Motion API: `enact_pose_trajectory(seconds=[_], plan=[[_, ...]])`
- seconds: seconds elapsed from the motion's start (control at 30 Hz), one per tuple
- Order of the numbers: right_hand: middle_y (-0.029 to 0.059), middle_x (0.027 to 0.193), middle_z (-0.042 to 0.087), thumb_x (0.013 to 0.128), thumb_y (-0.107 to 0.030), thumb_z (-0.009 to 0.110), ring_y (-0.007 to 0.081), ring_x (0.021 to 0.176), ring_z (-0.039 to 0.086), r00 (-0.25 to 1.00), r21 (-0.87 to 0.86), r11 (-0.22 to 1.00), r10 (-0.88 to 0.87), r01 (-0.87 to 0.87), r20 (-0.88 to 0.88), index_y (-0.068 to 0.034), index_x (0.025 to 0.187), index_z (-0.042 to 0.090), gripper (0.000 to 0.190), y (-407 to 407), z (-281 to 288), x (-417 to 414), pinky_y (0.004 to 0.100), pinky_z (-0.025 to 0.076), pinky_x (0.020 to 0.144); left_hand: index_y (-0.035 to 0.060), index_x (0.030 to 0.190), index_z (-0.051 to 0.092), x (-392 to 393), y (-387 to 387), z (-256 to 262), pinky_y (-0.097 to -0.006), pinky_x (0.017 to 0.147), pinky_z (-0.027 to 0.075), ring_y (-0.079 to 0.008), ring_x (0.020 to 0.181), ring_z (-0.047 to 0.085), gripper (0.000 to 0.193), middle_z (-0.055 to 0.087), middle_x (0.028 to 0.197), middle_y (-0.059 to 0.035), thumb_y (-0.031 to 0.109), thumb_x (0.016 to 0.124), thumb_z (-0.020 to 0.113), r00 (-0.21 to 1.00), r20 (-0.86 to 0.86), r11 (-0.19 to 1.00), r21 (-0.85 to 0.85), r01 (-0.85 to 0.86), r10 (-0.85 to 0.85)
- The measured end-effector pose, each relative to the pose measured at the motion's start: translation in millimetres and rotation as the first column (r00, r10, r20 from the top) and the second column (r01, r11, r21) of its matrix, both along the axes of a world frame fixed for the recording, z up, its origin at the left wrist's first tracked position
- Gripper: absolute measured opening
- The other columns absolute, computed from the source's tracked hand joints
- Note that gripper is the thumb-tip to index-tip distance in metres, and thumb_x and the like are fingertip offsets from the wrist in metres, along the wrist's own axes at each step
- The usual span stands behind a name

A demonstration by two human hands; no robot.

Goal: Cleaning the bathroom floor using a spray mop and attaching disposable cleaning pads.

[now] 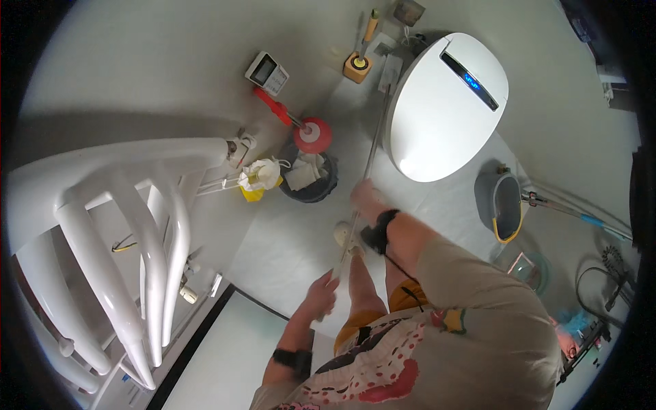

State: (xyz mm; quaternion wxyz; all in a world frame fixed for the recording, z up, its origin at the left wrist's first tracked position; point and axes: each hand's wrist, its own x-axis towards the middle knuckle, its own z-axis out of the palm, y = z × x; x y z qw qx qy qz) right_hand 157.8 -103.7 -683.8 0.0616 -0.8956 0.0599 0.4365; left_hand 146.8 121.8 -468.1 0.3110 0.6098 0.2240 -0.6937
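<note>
A long, thin metal pole point(375, 136) slants up from between my hands towards the back wall. At its far end a flat mop head point(391, 73) lies on the floor beside the toilet base. My left hand point(321, 295) is closed around the pole near its lower end. Further along, my right hand point(367, 197) grips the pole, with its wrist in a black strap. Next to the pole stands a white toilet point(435, 118), its lid down and a lit blue display on top. My feet in light slippers point(342, 233) are under the pole.
A black-lined waste bin point(320, 192) holds white paper. By it stands a red plunger point(313, 135). A toilet brush point(357, 67) in a wooden holder is at the wall. White curved tubes point(102, 271) fill the left. A grey bucket point(505, 195) and clear basin point(535, 271) stand right.
</note>
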Motion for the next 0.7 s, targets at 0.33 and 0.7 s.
enact_pose_trajectory(seconds=[0.33, 0.7], plan=[[0.0099, 0.104, 0.066, 0.077, -0.023, 0.064, 0.0307, 0.097, 0.058, 0.996, 0.004, 0.996, -0.087, 0.087, 0.034, -0.002, 0.098, 0.069, 0.030, -12.6, -27.0, 15.8, 0.0406, 0.038, 0.076, 0.0270, 0.138, 0.037, -13.2, -10.3, -10.6, -0.0225, 0.034, 0.026, -0.0065, 0.039, 0.029, 0.046, 0.030, 0.052, 0.0058, 0.030, 0.094, 0.050, 0.990, 0.008, 0.990, 0.006, -0.140, 0.140], [0.0017, 0.089, 0.068, 0.073, -0.030, 0.069, 0.0227, 0.087, 0.062, 0.998, 0.028, 0.999, -0.024, 0.022, 0.055, -0.017, 0.092, 0.073, 0.022, -12.8, -7.9, 16.0, 0.0376, 0.038, 0.068, 0.0228, 0.139, 0.037, 24.8, -7.1, 0.5, -0.0260, 0.036, 0.034, -0.0087, 0.039, 0.035, 0.049, 0.036, 0.052, 0.0030, 0.029, 0.092, 0.051, 0.986, 0.085, 0.990, 0.029, 0.141, -0.143]])
